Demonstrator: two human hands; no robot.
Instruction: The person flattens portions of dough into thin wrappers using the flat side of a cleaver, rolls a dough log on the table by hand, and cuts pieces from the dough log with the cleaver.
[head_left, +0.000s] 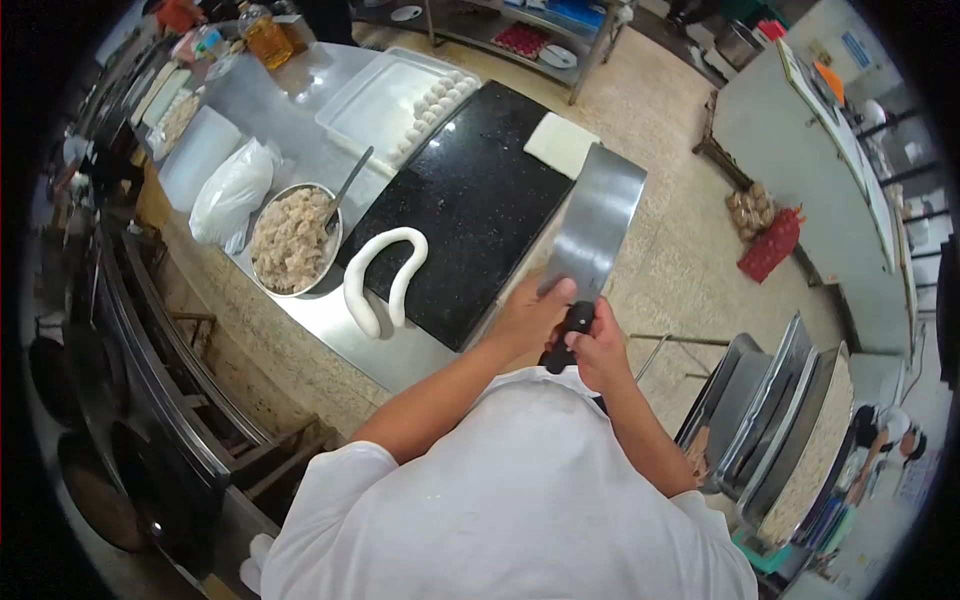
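Black board [470, 205] lies at eleven o'clock; past its right edge I see open floor [690, 240]. My right hand [602, 350] has its grip closed on the cleaver's handle [577, 322], blade [603, 215] toward one o'clock; my left hand [527, 315] touches this blade.

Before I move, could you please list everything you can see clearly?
Metal table: one, silver, under the slab
Slab: one, black, on the table
Dough rope: one, white, across the slab's edge
Bowl: one, silver, beside the slab
Mixture: one heap, pale brown, in the bowl
Spoon: one, grey, in the mixture
Plastic bag: one, white, beside the bowl
Tray: one, whitish, beside the slab
Dough balls: many, white, in the tray
Cloth-like square: one, white, slab's far end
Bottle: one, amber, table's far end
Mesh sack: one, red, lying at right
Upright trays: several, grey, lower right
Cleaver: one, silver and black, held centrally
Left hand: one, bare, on the cleaver
Right hand: one, bare, on its handle
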